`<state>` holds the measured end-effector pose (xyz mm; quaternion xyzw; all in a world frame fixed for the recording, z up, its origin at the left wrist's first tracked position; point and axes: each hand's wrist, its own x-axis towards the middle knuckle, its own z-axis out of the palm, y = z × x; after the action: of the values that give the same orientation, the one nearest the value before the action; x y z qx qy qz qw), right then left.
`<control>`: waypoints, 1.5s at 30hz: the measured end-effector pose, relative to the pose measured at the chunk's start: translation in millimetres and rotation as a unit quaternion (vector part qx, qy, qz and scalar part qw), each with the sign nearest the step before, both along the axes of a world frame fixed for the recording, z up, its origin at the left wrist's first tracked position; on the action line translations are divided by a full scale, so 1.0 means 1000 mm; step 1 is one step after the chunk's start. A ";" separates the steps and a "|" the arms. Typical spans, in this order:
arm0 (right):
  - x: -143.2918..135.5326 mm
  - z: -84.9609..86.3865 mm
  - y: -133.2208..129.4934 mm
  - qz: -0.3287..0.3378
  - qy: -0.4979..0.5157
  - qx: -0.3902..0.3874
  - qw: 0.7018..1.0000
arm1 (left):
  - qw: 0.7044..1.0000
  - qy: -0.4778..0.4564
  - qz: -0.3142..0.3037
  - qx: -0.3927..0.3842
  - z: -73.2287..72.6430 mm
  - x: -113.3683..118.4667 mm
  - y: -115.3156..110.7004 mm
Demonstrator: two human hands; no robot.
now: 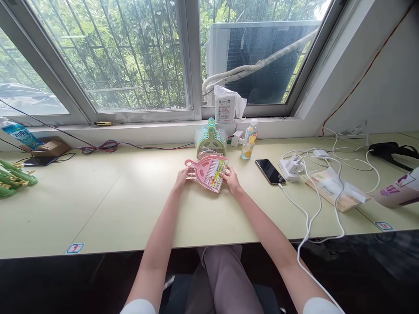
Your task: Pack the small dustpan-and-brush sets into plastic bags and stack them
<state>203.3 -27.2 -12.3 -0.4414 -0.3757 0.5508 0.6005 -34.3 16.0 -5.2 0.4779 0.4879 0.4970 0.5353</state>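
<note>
Between my two hands is a small pink dustpan-and-brush set (204, 171) with a colourful printed label, its handle pointing left. My left hand (182, 179) grips it near the handle end, the fingers partly hidden. At the labelled end, my right hand (231, 179) is closed on the edge, thumb on the front. Directly behind stands a stack of green dustpan sets (212, 141) in clear plastic wrap, partly covered by the pink one.
Right of the stack stands a drink bottle (249, 141). A phone (270, 171), a white charger (290, 168) with looping cables and a tissue pack (337, 189) lie to the right. A pack of paper (225, 107) sits on the sill. Green stalks (16, 179) lie far left.
</note>
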 end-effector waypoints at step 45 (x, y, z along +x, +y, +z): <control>0.048 0.009 0.007 -0.213 -0.165 -0.060 0.961 | 0.998 -0.057 -0.035 0.001 0.015 0.028 -0.023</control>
<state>251.5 -19.9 -3.0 -0.6315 -0.3331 0.3514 0.6056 -6.3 -7.1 9.4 0.4665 0.4389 0.5047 0.5788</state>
